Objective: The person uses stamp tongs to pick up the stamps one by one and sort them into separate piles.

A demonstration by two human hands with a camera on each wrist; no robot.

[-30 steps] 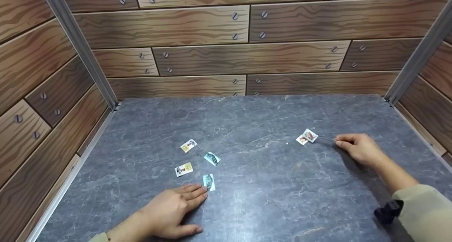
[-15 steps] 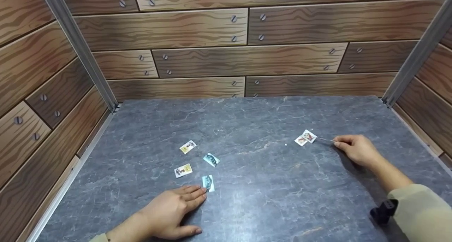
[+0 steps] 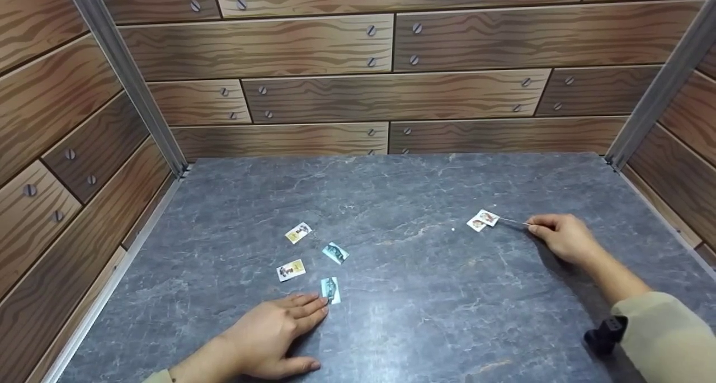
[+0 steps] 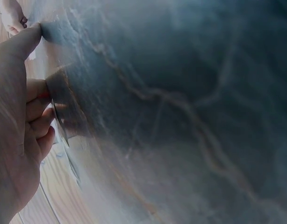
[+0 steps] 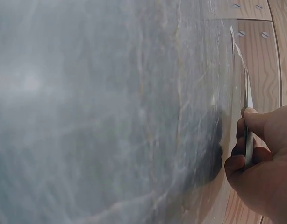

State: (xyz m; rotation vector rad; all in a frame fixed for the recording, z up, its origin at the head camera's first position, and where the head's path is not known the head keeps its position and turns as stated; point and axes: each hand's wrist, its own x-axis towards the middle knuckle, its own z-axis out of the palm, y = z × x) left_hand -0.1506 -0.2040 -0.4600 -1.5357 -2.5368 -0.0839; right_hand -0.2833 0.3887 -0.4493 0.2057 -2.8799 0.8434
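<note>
My right hand (image 3: 565, 237) pinches slim metal tweezers (image 3: 512, 221) between thumb and fingers; in the right wrist view the tweezers (image 5: 249, 140) run through the curled hand (image 5: 269, 154). Their tips meet a small white card with a red picture (image 3: 488, 217), which overlaps a similar card (image 3: 476, 223) on its left. Palm down, my left hand (image 3: 268, 332) rests on the table with fingers extended, the fingertips at the lower left edge of a blue card (image 3: 330, 290). The left wrist view shows that hand (image 4: 17, 121) from the side.
Another blue card (image 3: 335, 253) and two yellow-and-white cards (image 3: 298, 232) (image 3: 291, 270) lie on the grey marbled table (image 3: 391, 193). A tiny white speck (image 3: 453, 229) is left of the overlapping cards. Wood-patterned walls (image 3: 313, 47) stand at the back and sides.
The upper of the two right-hand cards has turned and shifted slightly left over the lower one. The right hand has moved very little; the left hand stays in place.
</note>
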